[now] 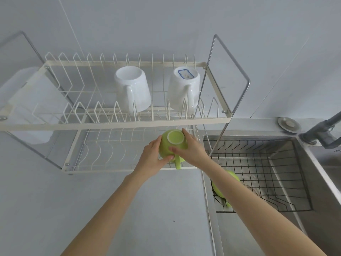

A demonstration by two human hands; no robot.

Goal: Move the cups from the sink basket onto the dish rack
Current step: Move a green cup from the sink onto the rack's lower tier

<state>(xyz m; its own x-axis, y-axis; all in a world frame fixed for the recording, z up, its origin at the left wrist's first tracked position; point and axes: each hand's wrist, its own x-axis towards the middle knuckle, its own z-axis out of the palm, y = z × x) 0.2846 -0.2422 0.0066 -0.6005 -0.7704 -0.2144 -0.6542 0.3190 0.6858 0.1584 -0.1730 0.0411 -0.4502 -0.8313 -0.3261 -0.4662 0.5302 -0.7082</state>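
Both hands hold a green cup (172, 143) upside down at the right end of the lower tier of the white dish rack (114, 124). My left hand (153, 157) grips its left side and my right hand (191, 150) its right side; the handle points toward me. Two white cups stand upside down on the upper tier, one in the middle (132, 87) and one at the right (184, 87). A second green cup (220, 189) lies in the black wire sink basket (267, 174), partly hidden by my right forearm.
The steel sink (313, 182) lies to the right, with a dark faucet (323, 132) and a round metal plug (288, 124) at its back rim. A chrome frame (230, 85) carries the rack's tiers. Grey counter (129, 209) spreads in front of the rack.
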